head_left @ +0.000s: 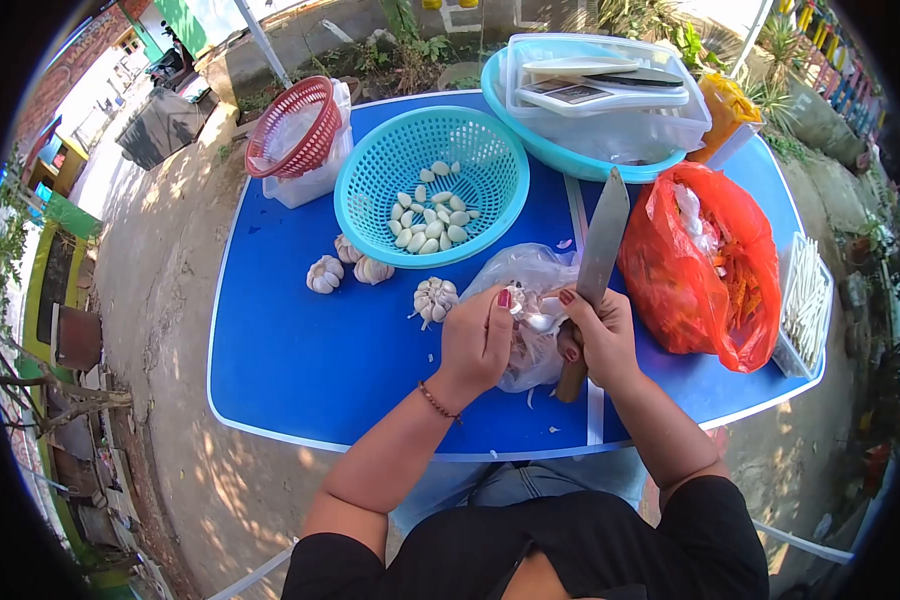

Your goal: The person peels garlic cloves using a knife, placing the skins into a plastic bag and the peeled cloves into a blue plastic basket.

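My right hand [606,338] is closed around the handle of a knife [604,238], its broad blade pointing up and away from me. My left hand [477,335] pinches a piece of garlic [516,302] between thumb and fingers, close to my right thumb. Under both hands lies a clear plastic bag [518,266] with what look like garlic peels in it. To the left of my left hand sits a partly split garlic bulb [434,301]. Farther left are several whole bulbs [324,274]. Peeled garlic cloves [432,222] lie in a turquoise plastic colander [352,222] beyond my hands.
The blue table [300,370] has a white edge. On the right stand a red plastic bag [660,290] with orange contents and a tub of white sticks [806,300]. At the back are a light-blue basin [570,160] with clear containers and a red basket [320,125].
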Motion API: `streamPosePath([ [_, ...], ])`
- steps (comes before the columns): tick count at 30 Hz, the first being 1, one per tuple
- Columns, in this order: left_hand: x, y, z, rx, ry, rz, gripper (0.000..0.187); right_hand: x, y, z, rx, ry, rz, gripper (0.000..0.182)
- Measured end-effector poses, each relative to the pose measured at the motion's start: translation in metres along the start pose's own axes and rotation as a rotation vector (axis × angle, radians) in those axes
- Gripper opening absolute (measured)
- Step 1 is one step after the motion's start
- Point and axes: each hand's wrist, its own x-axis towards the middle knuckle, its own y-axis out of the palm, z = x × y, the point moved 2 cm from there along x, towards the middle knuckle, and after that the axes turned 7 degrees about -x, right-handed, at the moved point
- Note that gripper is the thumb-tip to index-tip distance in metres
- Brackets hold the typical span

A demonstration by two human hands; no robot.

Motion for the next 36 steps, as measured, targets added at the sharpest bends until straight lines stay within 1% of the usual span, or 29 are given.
streamPosePath([
  [2,0.006,-0.009,0.002,0.199,0.093,0.030,0.020,0.001,-0.003,0.001,-0.014,-0.072,-0.039,0.018],
  [5,0.009,-0.014,0.004,0.364,0.187,-0.021,0.016,0.004,-0.010,0.003,-0.083,-0.145,-0.067,0.014],
  [8,0.011,-0.016,-0.006,0.386,0.142,-0.024,0.019,0.003,-0.012,0.010,-0.243,-0.219,-0.106,0.012],
  [10,0.012,-0.016,-0.010,0.348,0.098,0.010,0.021,0.003,-0.014,0.011,-0.357,-0.278,-0.113,0.013],
  [11,0.012,-0.015,-0.011,0.329,0.075,0.026,0.022,0.003,-0.015,0.011,-0.340,-0.257,-0.103,0.013],
  [14,0.013,-0.016,-0.013,0.283,0.184,0.046,0.021,0.003,-0.017,0.013,-0.262,-0.202,-0.072,0.014],
  [16,0.011,-0.018,-0.010,0.165,0.157,0.057,0.018,0.000,-0.017,0.012,-0.176,-0.168,-0.047,0.014],
  [17,0.011,-0.018,-0.009,0.106,0.144,0.061,0.017,0.000,-0.017,0.013,-0.268,-0.209,-0.008,0.015],
  [20,0.006,-0.009,0.000,-0.422,-0.083,0.124,0.014,-0.003,-0.014,0.019,-0.518,-0.352,0.102,0.016],
  [23,0.001,-0.009,0.002,-0.545,-0.368,0.270,0.014,-0.007,-0.009,0.028,-0.652,-0.411,0.133,0.016],
  [24,0.001,-0.009,0.004,-0.589,-0.402,0.285,0.017,-0.007,-0.010,0.027,-0.688,-0.393,0.126,0.022],
  [26,0.002,-0.009,0.008,-0.677,-0.469,0.316,0.023,-0.006,-0.010,0.024,-0.637,-0.430,0.043,0.028],
  [27,0.002,-0.009,0.007,-0.727,-0.470,0.294,0.026,-0.006,-0.010,0.022,-0.612,-0.449,0.000,0.032],
  [29,0.004,-0.007,0.005,-0.826,-0.468,0.247,0.033,-0.006,-0.011,0.018,-0.670,-0.507,-0.021,0.041],
  [32,0.005,-0.008,0.000,-1.003,-0.544,0.294,0.041,-0.007,-0.009,0.015,-0.745,-0.600,0.006,0.050],
  [35,0.004,-0.011,0.003,-0.994,-0.562,0.363,0.039,-0.010,-0.007,0.017,-0.800,-0.677,0.028,0.051],
  [36,0.004,-0.010,0.003,-1.068,-0.571,0.308,0.037,-0.012,-0.006,0.018,-0.815,-0.698,0.029,0.051],
])
